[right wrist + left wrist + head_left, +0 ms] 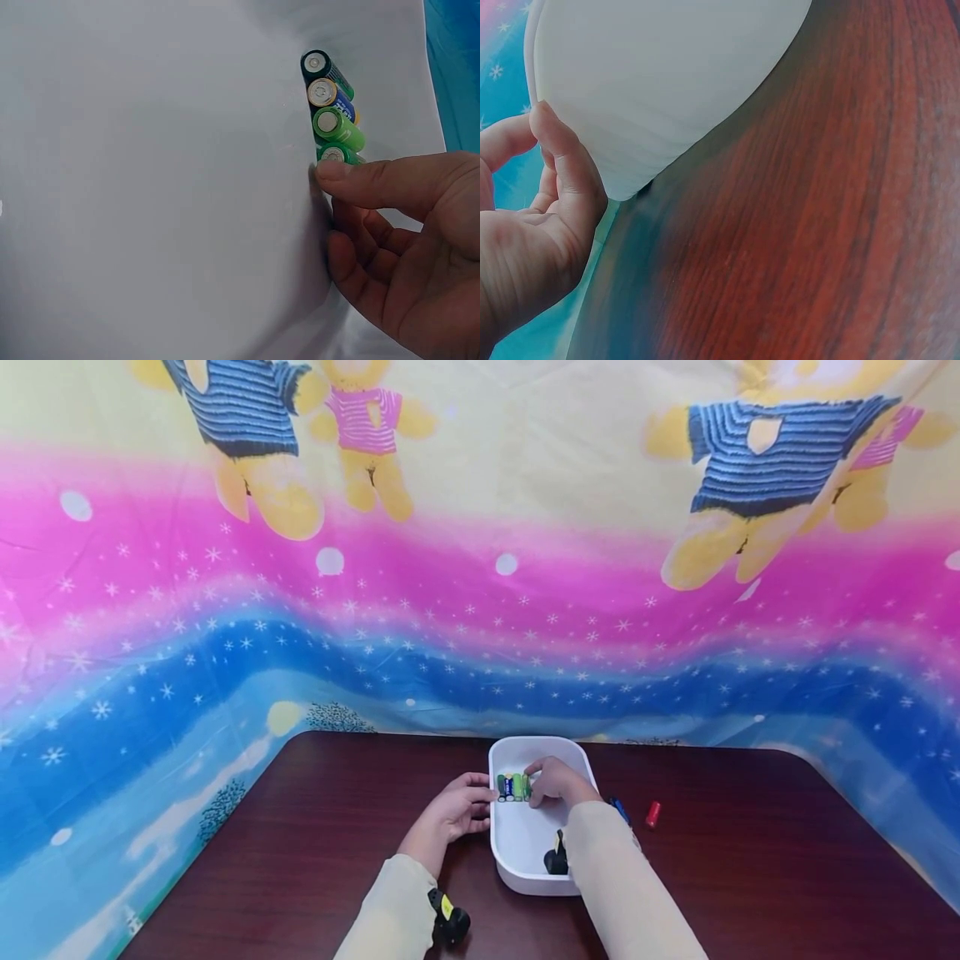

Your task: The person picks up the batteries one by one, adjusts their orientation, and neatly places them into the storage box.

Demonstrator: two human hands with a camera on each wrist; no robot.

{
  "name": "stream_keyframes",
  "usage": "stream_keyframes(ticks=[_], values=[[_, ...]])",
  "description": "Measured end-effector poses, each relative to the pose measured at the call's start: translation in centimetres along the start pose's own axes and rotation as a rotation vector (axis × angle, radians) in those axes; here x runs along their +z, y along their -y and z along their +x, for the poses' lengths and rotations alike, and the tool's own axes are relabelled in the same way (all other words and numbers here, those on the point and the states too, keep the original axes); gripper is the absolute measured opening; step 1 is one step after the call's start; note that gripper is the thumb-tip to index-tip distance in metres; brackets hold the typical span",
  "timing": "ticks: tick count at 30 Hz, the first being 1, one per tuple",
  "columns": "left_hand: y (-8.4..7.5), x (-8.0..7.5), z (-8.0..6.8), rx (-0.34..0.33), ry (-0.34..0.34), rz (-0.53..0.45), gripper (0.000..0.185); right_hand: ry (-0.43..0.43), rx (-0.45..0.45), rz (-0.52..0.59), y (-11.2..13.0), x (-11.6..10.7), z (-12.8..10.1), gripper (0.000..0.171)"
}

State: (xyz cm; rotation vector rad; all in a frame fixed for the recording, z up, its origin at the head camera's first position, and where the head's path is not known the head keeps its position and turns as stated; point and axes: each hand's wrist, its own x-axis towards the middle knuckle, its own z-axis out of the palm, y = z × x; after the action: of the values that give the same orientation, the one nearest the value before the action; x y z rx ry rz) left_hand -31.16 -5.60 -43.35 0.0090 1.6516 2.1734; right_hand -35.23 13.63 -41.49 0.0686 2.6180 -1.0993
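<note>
A white plastic tub (525,868) stands on a dark wooden table (315,827). Inside it, several batteries (513,787) lie side by side in a row; in the right wrist view they are black, blue and green (334,101). My right hand (557,782) reaches into the tub. Its thumb (367,180) lies over the last green battery (333,155), with the other fingers curled just below it. My left hand (459,810) rests against the tub's left outer wall (667,75), thumb (559,150) pressed flat on it.
A small red object (653,814) and a blue one (618,808) lie on the table to the right of the tub. A colourful bear-print cloth (480,568) hangs behind the table and wraps both sides.
</note>
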Motion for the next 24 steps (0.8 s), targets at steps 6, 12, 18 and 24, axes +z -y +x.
stream_keyframes(ticks=[6,12,18,24], values=[[-0.06,0.01,-0.06,-0.007,0.001,-0.002,0.041,-0.007,-0.004,-0.013,-0.05,0.12,0.03,0.056],[-0.20,0.04,-0.16,-0.009,0.002,-0.001,0.039,-0.016,-0.016,-0.014,-0.08,0.12,0.04,0.055],[-0.24,0.03,-0.22,-0.009,0.009,0.002,0.041,-0.015,-0.006,-0.012,-0.09,0.09,0.10,0.055],[-0.23,0.00,-0.26,-0.013,0.005,0.008,0.041,-0.014,0.004,-0.017,-0.17,0.14,0.21,0.055]])
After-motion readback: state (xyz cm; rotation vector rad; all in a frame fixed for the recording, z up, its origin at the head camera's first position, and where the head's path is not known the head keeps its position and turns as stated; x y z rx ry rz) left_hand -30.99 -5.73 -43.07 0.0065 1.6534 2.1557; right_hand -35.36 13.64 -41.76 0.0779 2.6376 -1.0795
